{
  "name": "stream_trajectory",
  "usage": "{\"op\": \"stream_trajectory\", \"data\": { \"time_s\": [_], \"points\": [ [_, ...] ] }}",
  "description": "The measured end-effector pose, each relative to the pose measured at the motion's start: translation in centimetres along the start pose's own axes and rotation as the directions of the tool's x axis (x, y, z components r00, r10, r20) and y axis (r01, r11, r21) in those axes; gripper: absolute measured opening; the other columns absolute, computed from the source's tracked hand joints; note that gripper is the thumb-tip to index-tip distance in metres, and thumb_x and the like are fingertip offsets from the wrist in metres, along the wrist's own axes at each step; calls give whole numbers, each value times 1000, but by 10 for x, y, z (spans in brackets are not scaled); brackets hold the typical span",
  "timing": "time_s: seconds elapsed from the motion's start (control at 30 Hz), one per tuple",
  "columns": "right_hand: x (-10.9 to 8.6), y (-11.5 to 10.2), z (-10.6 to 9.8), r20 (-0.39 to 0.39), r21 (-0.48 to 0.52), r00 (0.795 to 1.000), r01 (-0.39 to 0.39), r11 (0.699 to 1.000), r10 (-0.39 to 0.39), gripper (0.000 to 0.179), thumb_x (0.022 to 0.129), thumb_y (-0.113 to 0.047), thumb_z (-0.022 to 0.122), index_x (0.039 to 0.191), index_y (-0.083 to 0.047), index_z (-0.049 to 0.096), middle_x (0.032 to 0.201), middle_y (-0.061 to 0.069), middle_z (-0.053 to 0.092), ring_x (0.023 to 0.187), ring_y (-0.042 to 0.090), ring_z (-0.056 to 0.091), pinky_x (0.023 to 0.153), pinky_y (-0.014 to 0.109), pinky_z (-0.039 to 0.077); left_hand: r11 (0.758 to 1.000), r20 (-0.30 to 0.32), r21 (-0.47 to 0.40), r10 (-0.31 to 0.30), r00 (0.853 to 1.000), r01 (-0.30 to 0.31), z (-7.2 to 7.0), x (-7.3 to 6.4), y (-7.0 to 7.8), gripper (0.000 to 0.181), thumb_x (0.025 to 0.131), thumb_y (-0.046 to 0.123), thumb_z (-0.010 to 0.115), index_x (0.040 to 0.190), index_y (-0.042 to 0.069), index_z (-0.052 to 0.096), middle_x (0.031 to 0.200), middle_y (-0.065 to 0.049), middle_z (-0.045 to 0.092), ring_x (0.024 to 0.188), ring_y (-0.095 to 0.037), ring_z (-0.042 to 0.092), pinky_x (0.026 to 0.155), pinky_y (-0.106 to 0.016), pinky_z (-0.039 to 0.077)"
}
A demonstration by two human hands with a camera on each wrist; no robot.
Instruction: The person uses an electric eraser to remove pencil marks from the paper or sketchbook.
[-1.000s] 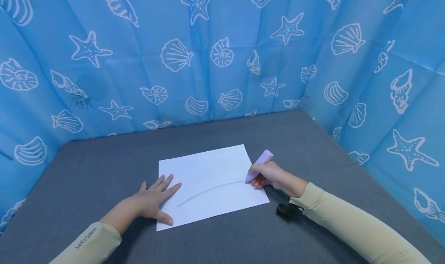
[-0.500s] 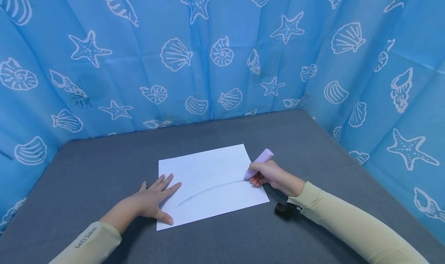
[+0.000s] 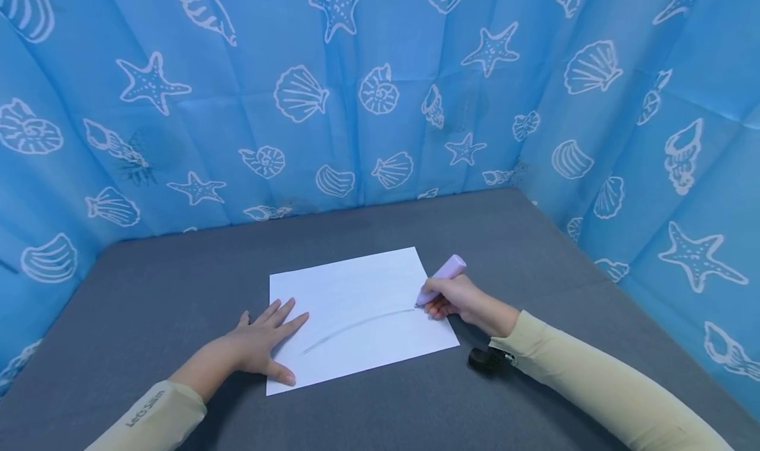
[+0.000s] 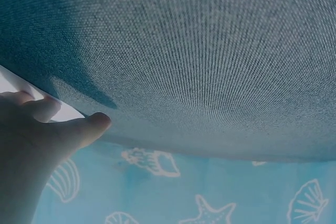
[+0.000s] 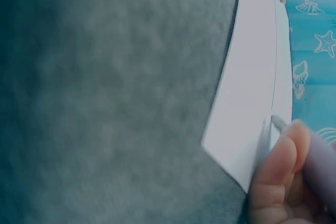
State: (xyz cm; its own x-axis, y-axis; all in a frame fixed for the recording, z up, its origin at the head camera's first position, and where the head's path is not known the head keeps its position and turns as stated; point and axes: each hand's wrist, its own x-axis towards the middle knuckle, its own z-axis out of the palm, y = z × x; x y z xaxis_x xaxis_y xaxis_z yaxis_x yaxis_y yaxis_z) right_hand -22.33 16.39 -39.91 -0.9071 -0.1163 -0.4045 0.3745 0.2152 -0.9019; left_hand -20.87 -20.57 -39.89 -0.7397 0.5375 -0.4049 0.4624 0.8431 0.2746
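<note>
A white sheet of paper point(image 3: 356, 286) lies on the grey cloth, with one thin grey curved line point(image 3: 356, 322) across it. My left hand point(image 3: 261, 345) rests on the sheet's left edge, its fingers spread and straight. In the left wrist view the thumb and fingers of that left hand point(image 4: 47, 129) show at the lower left. At the sheet's right side my right hand point(image 3: 457, 297) pinches a thick lilac pen point(image 3: 446, 271), tilted with its dark tip down. That tip is at the line's right end; I cannot tell whether it touches the paper. The right wrist view shows the pen point(image 5: 321, 163) partly behind the fingers.
A grey cloth-covered table point(image 3: 356, 233) surrounds the sheet. Blue curtains point(image 3: 380, 141) with white shells and starfish hang behind it and along its sides. A black device point(image 3: 485, 360) sits under my right wrist.
My right hand and the pen have shifted very slightly left and away from me. The left hand stays where it was, and the drawn line looks much the same.
</note>
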Motion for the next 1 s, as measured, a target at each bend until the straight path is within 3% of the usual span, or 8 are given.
{"op": "stream_trajectory", "data": {
  "time_s": [0.37, 0.63, 1.0],
  "points": [
    [0, 2, -1, 43, 32, 999, -10, 999, 9, 23, 84, -10, 55, 91, 11, 61, 62, 7, 61, 51, 10, 57, 52, 23, 50, 1000, -6, -7, 8, 1000, -8, 2, 0, -1, 110, 69, 65, 74, 155, 17, 25, 161, -17, 6, 145, -43, 2, 99, -78, 3],
    [0, -2, 3, -40, -21, 999, -4, 1000, 3, 23, 85, -10, 55, 93, 10, 60, 62, 7, 59, 50, 11, 55, 51, 22, 48, 1000, -13, 4, 6, 1000, -6, 2, -1, -1, 110, 69, 66, 74, 155, 17, 25, 162, -17, 6, 145, -43, 3, 99, -78, 5],
    [0, -2, 2, -12, -16, 1000, -5, 1000, 5, 18, 84, -9, 57, 88, 8, 61, 60, 7, 58, 49, 10, 54, 49, 21, 47, 1000, -6, -3, 3, 1000, -3, -1, -2, 1, 110, 69, 66, 74, 155, 17, 25, 162, -17, 6, 146, -43, 3, 100, -78, 4]
  ]
}}
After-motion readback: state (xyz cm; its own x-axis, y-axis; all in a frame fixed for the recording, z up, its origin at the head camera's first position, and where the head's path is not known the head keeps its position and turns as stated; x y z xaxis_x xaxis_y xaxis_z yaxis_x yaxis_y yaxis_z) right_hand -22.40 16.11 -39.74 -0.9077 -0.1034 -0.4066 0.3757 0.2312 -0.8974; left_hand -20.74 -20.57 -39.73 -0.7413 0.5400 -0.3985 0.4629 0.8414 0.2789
